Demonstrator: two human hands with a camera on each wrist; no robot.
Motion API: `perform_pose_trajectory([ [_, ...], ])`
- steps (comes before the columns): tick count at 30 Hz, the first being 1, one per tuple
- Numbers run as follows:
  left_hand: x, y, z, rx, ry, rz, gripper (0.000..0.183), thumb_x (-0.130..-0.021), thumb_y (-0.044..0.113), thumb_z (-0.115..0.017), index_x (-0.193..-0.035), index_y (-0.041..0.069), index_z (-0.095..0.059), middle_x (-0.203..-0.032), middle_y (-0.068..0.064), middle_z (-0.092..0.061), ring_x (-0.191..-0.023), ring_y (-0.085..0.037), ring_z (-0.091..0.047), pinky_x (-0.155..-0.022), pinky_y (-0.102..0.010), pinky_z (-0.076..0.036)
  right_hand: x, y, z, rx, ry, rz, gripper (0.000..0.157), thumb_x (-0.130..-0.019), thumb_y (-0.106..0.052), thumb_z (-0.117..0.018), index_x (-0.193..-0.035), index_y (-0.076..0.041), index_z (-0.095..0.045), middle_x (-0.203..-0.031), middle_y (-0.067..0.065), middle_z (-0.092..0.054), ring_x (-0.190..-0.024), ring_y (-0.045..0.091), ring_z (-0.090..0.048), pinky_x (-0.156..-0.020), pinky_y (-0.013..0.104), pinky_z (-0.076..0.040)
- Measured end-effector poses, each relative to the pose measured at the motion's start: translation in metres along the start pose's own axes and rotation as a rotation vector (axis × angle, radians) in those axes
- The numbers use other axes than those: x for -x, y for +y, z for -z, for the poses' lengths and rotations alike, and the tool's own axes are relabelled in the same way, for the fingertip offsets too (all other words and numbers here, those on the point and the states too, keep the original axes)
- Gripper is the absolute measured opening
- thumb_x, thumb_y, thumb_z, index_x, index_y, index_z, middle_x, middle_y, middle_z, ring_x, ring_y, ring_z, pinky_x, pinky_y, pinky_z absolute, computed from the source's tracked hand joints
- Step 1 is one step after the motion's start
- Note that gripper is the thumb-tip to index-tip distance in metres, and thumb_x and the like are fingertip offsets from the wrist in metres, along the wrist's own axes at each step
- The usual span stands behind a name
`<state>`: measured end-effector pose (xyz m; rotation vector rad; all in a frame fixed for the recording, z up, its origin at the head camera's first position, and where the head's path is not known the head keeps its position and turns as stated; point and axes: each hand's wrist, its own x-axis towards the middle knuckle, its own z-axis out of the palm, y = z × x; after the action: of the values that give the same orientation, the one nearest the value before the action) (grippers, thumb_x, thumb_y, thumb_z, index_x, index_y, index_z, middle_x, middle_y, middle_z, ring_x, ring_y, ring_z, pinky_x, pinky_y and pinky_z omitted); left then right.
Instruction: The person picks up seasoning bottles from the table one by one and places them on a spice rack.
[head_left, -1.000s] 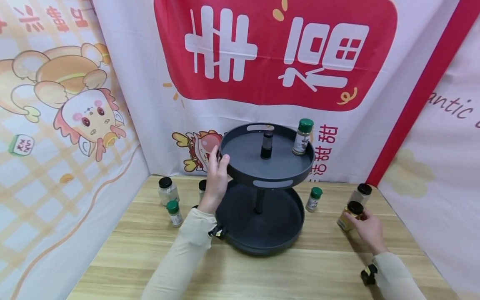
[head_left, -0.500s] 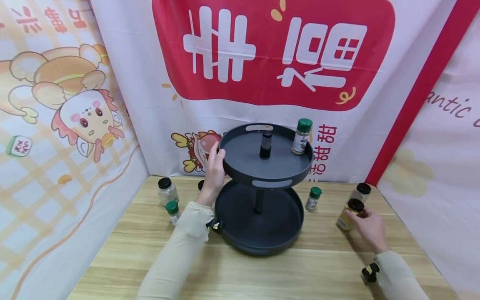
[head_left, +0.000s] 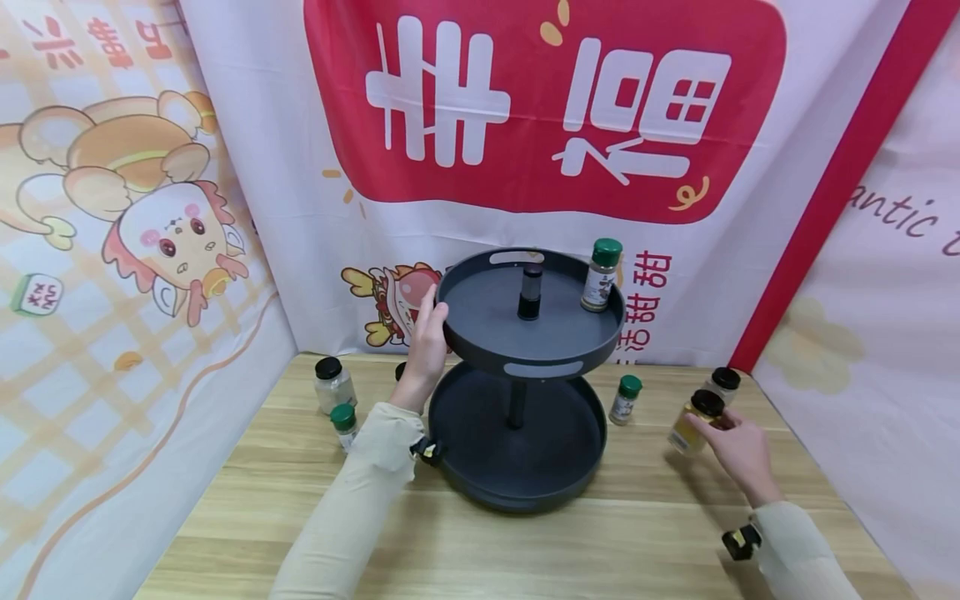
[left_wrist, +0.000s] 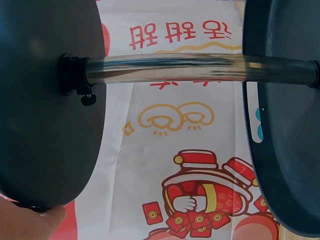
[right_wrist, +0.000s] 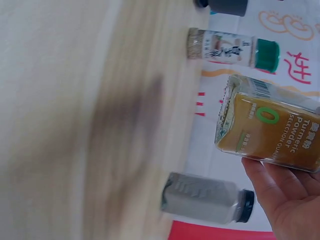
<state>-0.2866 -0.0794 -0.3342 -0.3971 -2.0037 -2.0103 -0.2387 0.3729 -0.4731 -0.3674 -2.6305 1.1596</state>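
Note:
A dark two-tier tray stand stands mid-table, its round upper tray carried on a central post. At the upper tray's left edge, my left hand grips the rim; in the left wrist view its thumb shows at the tray edge. My right hand holds a square clear jar of turmeric powder with a black lid, slightly tilted and raised off the table. The jar's yellow-brown powder and label face the right wrist camera. On the upper tray stands a green-capped spice jar.
Behind the turmeric stands a black-lidded jar of pale contents. A smaller green-capped jar is right of the stand. To the left are a black-lidded jar, a green-capped jar and a partly hidden black lid. Printed cloth walls enclose the table.
My right hand has lifted the turmeric jar off the table and tilted it slightly. The left hand stays on the upper tray's rim.

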Motion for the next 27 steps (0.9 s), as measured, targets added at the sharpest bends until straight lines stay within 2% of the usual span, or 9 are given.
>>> perform_pose_trajectory([
  [5,0.002,0.001,0.000,-0.022,-0.011,-0.016,0.055,-0.102,0.023,-0.028,-0.153,0.011,-0.010,-0.156,-0.007,-0.013,-0.140,-0.019,-0.017,-0.112,-0.036,-0.016,0.002,-0.014,0.004,-0.005,0.007,-0.010,0.091,-0.081,-0.059,-0.062,-0.134,0.013,-0.043,-0.124,0.032,-0.053,-0.109,0.038,-0.055,-0.073,0.031,-0.050],
  [9,0.002,0.000,0.000,-0.059,0.002,-0.016,0.055,-0.102,0.022,-0.029,-0.153,0.012,-0.011,-0.156,-0.005,-0.014,-0.139,-0.016,-0.017,-0.112,-0.035,-0.017,0.004,-0.028,0.008,-0.007,0.039,0.020,0.081,-0.081,-0.057,-0.065,-0.129,0.007,-0.053,-0.118,0.029,-0.058,-0.101,0.032,-0.058,-0.067,0.027,-0.050],
  [12,0.003,0.001,0.000,-0.068,0.005,-0.023,0.055,-0.102,0.020,-0.029,-0.153,0.011,-0.011,-0.156,-0.006,-0.014,-0.139,-0.016,-0.017,-0.112,-0.035,-0.016,0.005,-0.036,0.010,-0.014,0.073,0.055,0.066,-0.080,-0.053,-0.068,-0.116,0.003,-0.063,-0.108,0.025,-0.064,-0.087,0.022,-0.059,-0.058,0.023,-0.047],
  [14,0.004,0.001,0.000,-0.072,0.003,-0.030,0.055,-0.102,0.020,-0.029,-0.152,0.011,-0.011,-0.156,-0.006,-0.014,-0.139,-0.016,-0.017,-0.112,-0.035,-0.016,0.006,-0.041,0.011,-0.002,0.087,0.075,0.060,-0.080,-0.052,-0.069,-0.105,0.002,-0.065,-0.102,0.024,-0.065,-0.081,0.019,-0.057,-0.055,0.023,-0.046],
  [18,0.005,0.001,0.000,-0.083,0.001,-0.032,0.055,-0.102,0.022,-0.029,-0.152,0.012,-0.011,-0.156,-0.005,-0.014,-0.139,-0.016,-0.017,-0.112,-0.036,-0.017,0.009,-0.050,0.013,0.025,0.099,0.103,0.053,-0.081,-0.053,-0.068,-0.086,0.000,-0.059,-0.094,0.020,-0.065,-0.076,0.022,-0.054,-0.053,0.026,-0.045],
  [21,0.006,0.003,0.001,-0.085,-0.004,-0.028,0.055,-0.102,0.021,-0.030,-0.152,0.011,-0.011,-0.156,-0.005,-0.013,-0.139,-0.016,-0.016,-0.112,-0.036,-0.017,0.010,-0.056,0.015,0.031,0.111,0.119,0.052,-0.081,-0.052,-0.068,-0.079,-0.002,-0.055,-0.088,0.018,-0.065,-0.073,0.023,-0.052,-0.051,0.028,-0.043],
  [23,0.007,0.007,0.001,-0.088,-0.005,-0.023,0.054,-0.102,0.019,-0.031,-0.152,0.010,-0.012,-0.156,-0.007,-0.014,-0.140,-0.018,-0.016,-0.112,-0.036,-0.016,0.011,-0.060,0.017,0.030,0.116,0.126,0.051,-0.081,-0.052,-0.069,-0.077,-0.003,-0.054,-0.085,0.016,-0.064,-0.072,0.022,-0.051,-0.051,0.028,-0.042],
  [27,0.019,0.028,-0.003,-0.124,0.009,-0.009,0.055,-0.101,0.017,-0.032,-0.151,0.004,-0.013,-0.155,-0.012,-0.015,-0.140,-0.022,-0.016,-0.113,-0.038,-0.016,0.012,-0.069,0.020,0.025,0.103,0.136,0.052,-0.082,-0.053,-0.067,-0.081,-0.002,-0.056,-0.087,0.017,-0.064,-0.075,0.023,-0.052,-0.052,0.027,-0.044],
])
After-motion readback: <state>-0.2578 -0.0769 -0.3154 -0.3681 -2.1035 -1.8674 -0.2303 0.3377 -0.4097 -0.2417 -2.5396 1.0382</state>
